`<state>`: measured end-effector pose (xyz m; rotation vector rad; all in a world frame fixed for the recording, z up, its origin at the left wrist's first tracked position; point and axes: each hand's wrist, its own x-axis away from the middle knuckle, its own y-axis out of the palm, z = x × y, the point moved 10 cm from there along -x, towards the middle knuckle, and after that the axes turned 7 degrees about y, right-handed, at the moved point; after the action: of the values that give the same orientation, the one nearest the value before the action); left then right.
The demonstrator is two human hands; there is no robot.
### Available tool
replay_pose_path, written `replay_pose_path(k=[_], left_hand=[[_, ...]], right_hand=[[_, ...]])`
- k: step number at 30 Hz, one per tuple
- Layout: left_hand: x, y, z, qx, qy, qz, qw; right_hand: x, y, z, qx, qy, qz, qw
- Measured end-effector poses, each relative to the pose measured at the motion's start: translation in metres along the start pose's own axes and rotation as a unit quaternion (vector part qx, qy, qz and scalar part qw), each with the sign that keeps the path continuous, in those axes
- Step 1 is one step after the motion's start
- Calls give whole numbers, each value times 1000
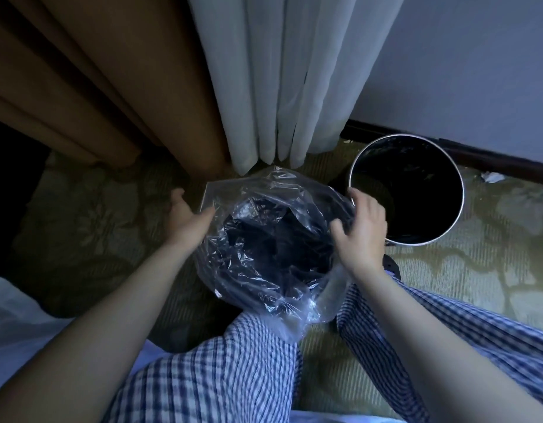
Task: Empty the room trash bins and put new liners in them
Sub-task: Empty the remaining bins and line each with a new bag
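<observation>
Clear, crinkled plastic liner (258, 206) is bunched into a round, dark-centred mouth between the knees, above the green patterned carpet (81, 215). The right hand (363, 227) curls fingers and thumb round its right edge. The left hand (188, 218) lies against its left edge, thumb raised; pinching or not, cannot tell. The round black bin (455, 181), shiny metal rim, stands just right.

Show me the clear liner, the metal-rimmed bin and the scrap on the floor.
clear liner (264, 190): head view, crinkled upper film.
metal-rimmed bin (407, 135): head view, far rim.
scrap (493, 177): head view, its pale middle, near the skirting.
</observation>
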<state>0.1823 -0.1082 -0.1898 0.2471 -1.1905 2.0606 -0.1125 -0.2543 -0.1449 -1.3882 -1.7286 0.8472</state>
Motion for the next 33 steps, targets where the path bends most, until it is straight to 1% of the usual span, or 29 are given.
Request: replay_pose_path(k=[2, 3, 4, 7, 9, 10, 11, 12, 13, 15, 17, 21, 23, 25, 28, 29, 30, 31, 32, 33], left_hand=[[-5, 1, 28, -69, 76, 3, 995], [-9, 3, 40, -80, 108, 3, 991], [-13, 6, 49, -73, 131, 4, 989], [-24, 21, 54, -28, 138, -20, 990], [-30, 33, 50, -5, 131, -49, 990], [-33, 39, 46, -1, 127, -59, 990], [-37, 42, 43, 0, 124, -62, 990], [-41, 45, 41, 0, 123, -61, 991], [-44, 47, 39, 0, 122, -58, 991], [-51, 50, 33, -7, 121, -58, 991], [-56, 56, 24, -21, 106, -77, 991], [-60, 71, -9, 19, 21, -136, 990], [-60, 69, -19, 26, 9, -142, 989], [-55, 72, -30, -10, 2, -182, 983], [-35, 72, -48, -111, -31, -266, 957], [-30, 68, -53, -123, -42, -277, 952], [-25, 62, -55, -116, -51, -276, 953], [-21, 55, -54, -93, -57, -260, 959], [-18, 47, -52, -66, -61, -233, 968], [-15, 40, -50, -48, -65, -199, 977]], right_hand=[[-9, 10, -30, 32, -74, -18, 997], [-15, 18, -41, 45, -88, -44, 994], [-21, 28, -47, 41, -85, -77, 993], [-40, 56, -44, -26, -27, -166, 985], [-49, 64, -35, -104, 30, -184, 977], [-53, 66, -27, -170, 74, -183, 966], [-56, 69, -18, -239, 120, -180, 947], [-58, 73, -10, -292, 163, -184, 925], [-58, 79, -3, -319, 197, -199, 905], [-57, 95, 9, -304, 228, -252, 890], [-57, 105, 15, -281, 225, -288, 888], [-55, 127, 37, -234, 277, -310, 879], [-51, 133, 46, -194, 305, -314, 878], [-47, 136, 56, -165, 335, -324, 869], [-30, 137, 56, -163, 367, -384, 831], [-30, 137, 60, -151, 370, -384, 832], [-29, 134, 61, -131, 360, -373, 845], [-30, 125, 56, -96, 327, -352, 872], [-36, 112, 47, -54, 274, -312, 908], [-42, 99, 36, -16, 198, -265, 944]])
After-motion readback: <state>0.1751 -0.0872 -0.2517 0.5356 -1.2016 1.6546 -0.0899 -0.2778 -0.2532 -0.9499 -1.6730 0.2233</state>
